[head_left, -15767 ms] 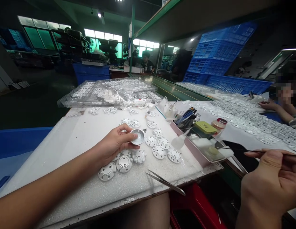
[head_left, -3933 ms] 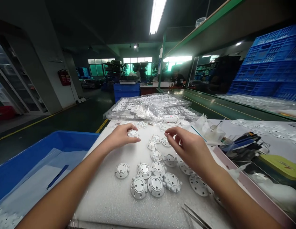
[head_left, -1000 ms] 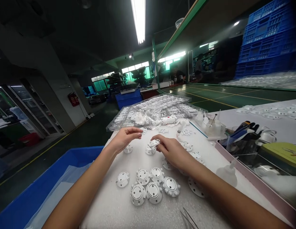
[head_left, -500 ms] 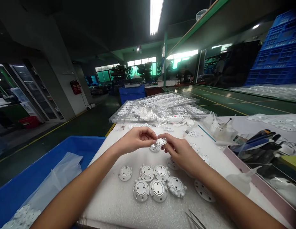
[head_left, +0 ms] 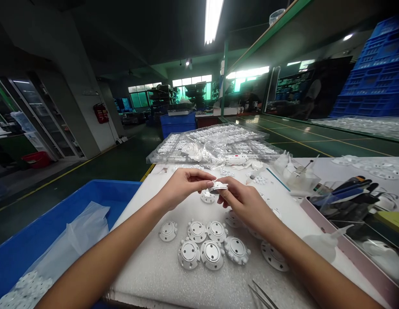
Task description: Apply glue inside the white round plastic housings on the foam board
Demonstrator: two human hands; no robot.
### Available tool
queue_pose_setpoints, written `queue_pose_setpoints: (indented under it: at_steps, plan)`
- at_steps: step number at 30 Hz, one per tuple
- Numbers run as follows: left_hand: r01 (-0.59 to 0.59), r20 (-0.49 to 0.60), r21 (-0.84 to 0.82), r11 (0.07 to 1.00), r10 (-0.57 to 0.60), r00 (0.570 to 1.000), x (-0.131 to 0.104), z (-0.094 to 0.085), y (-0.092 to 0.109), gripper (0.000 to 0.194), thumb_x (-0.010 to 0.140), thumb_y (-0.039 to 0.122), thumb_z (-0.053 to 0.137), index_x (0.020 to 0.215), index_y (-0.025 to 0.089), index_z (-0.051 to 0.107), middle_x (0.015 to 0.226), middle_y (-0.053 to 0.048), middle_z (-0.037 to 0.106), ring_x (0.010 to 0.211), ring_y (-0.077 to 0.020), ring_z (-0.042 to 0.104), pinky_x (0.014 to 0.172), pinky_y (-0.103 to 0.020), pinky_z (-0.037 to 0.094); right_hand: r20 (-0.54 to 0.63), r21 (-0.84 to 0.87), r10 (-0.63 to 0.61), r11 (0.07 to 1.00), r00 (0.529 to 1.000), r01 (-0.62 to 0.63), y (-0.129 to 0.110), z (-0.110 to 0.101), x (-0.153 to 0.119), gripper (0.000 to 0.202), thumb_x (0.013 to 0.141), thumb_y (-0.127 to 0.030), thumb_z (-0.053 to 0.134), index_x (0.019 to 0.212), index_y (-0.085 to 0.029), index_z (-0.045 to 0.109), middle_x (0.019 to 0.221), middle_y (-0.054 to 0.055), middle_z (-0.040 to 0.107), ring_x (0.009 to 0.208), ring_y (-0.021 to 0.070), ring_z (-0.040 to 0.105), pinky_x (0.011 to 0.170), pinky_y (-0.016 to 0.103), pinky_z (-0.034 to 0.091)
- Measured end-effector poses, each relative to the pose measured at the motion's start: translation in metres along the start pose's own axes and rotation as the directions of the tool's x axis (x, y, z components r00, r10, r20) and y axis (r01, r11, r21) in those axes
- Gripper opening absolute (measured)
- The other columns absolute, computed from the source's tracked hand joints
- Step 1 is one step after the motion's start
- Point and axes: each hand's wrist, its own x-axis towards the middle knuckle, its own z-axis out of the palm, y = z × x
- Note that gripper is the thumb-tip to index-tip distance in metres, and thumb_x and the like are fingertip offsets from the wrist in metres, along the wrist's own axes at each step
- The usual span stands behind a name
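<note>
Between my two hands, above the middle of the foam-topped table, is a small white round plastic part (head_left: 218, 187). The fingertips of my left hand (head_left: 188, 184) pinch its left edge. My right hand (head_left: 243, 198) grips its right side between thumb and fingers. Just below and behind it, another white round part (head_left: 207, 196) lies on the foam. Several more white discs, each with two dark holes on top, lie nearer to me, such as one disc (head_left: 212, 254) in the front row. Some have small knobs around the rim. My right forearm hides part of the discs on that side.
Metal tweezers (head_left: 263, 294) lie at the front edge. On the left stands a blue bin (head_left: 122, 193) with a plastic bag and white parts. Clear trays (head_left: 173, 146) of small white pieces are stacked at the back. A pink-sided box (head_left: 318, 214) of tools is on the right.
The white part has tilted in my fingers, showing more of its side edge, and is slightly higher. Both hands keep hold of it. The view has shifted slightly.
</note>
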Motion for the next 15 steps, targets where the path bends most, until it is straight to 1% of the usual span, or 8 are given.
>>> queue_pose_setpoints:
  at_steps: [3,6,8,10,11,13,15]
  plan:
    - [-0.042,0.01,0.006,0.999,0.042,0.999,-0.002,0.003,0.002,0.026,0.075,0.035,0.07,0.093,0.016,0.072,0.093,-0.007,0.069,0.082,-0.0159,0.061,0.067,-0.025,0.048,0.007,0.078,0.022,0.997,1.0,-0.023,0.0,0.0,0.0,0.029,0.091,-0.04,0.044,0.111,-0.023,0.055,0.077,0.001,0.066,0.069,0.0147,0.061,0.063,0.027,0.045]
    - [-0.153,0.021,0.071,0.986,0.152,0.988,-0.004,0.005,0.005,0.022,0.077,0.033,0.068,0.09,0.015,0.07,0.104,-0.009,0.066,0.095,-0.019,0.062,0.08,-0.029,0.051,0.037,0.189,0.059,0.98,0.998,-0.065,0.001,0.0,0.0,0.032,0.09,-0.048,0.045,0.107,-0.022,0.054,0.077,0.003,0.065,0.069,0.0153,0.061,0.065,0.028,0.046]
    - [-0.225,0.028,0.135,0.965,0.223,0.974,-0.005,0.007,0.005,0.022,0.078,0.028,0.067,0.095,0.014,0.068,0.106,-0.009,0.065,0.1,-0.0194,0.061,0.085,-0.03,0.051,0.068,0.275,0.084,0.956,0.994,-0.1,0.001,0.001,-0.001,0.036,0.089,-0.052,0.045,0.106,-0.021,0.053,0.076,0.003,0.065,0.067,0.0146,0.06,0.066,0.029,0.046]
    - [-0.28,0.027,0.196,0.94,0.28,0.96,-0.006,0.009,0.002,0.021,0.079,0.021,0.065,0.099,0.015,0.066,0.104,-0.008,0.065,0.1,-0.0182,0.06,0.087,-0.03,0.051,0.087,0.358,0.105,0.925,0.991,-0.13,0.0,0.003,-0.001,0.039,0.088,-0.054,0.047,0.105,-0.02,0.052,0.076,0.003,0.064,0.065,0.0137,0.059,0.065,0.028,0.047]
    - [-0.301,0.011,0.231,0.925,0.307,0.952,-0.007,0.012,0.0,0.02,0.079,0.018,0.063,0.098,0.015,0.065,0.102,-0.007,0.066,0.099,-0.0174,0.061,0.087,-0.03,0.051,0.092,0.388,0.113,0.911,0.989,-0.14,0.0,0.005,0.0,0.039,0.087,-0.055,0.048,0.104,-0.019,0.052,0.075,0.003,0.064,0.064,0.0134,0.058,0.065,0.028,0.047]
    - [-0.323,-0.057,0.311,0.894,0.357,0.932,-0.007,0.017,-0.004,0.016,0.076,0.011,0.06,0.091,0.016,0.063,0.096,-0.005,0.066,0.096,-0.0161,0.061,0.083,-0.027,0.052,0.112,0.426,0.119,0.891,0.987,-0.156,0.001,0.008,0.001,0.039,0.087,-0.054,0.049,0.102,-0.018,0.051,0.075,0.004,0.064,0.064,0.013,0.057,0.064,0.027,0.047]
    - [-0.311,-0.131,0.373,0.874,0.382,0.915,-0.008,0.022,-0.007,0.013,0.074,0.009,0.059,0.084,0.017,0.061,0.09,-0.003,0.065,0.092,-0.0155,0.062,0.078,-0.025,0.053,0.151,0.442,0.102,0.883,0.983,-0.159,0.0,0.008,0.003,0.04,0.087,-0.054,0.049,0.102,-0.017,0.05,0.075,0.004,0.064,0.064,0.0136,0.058,0.065,0.028,0.047]
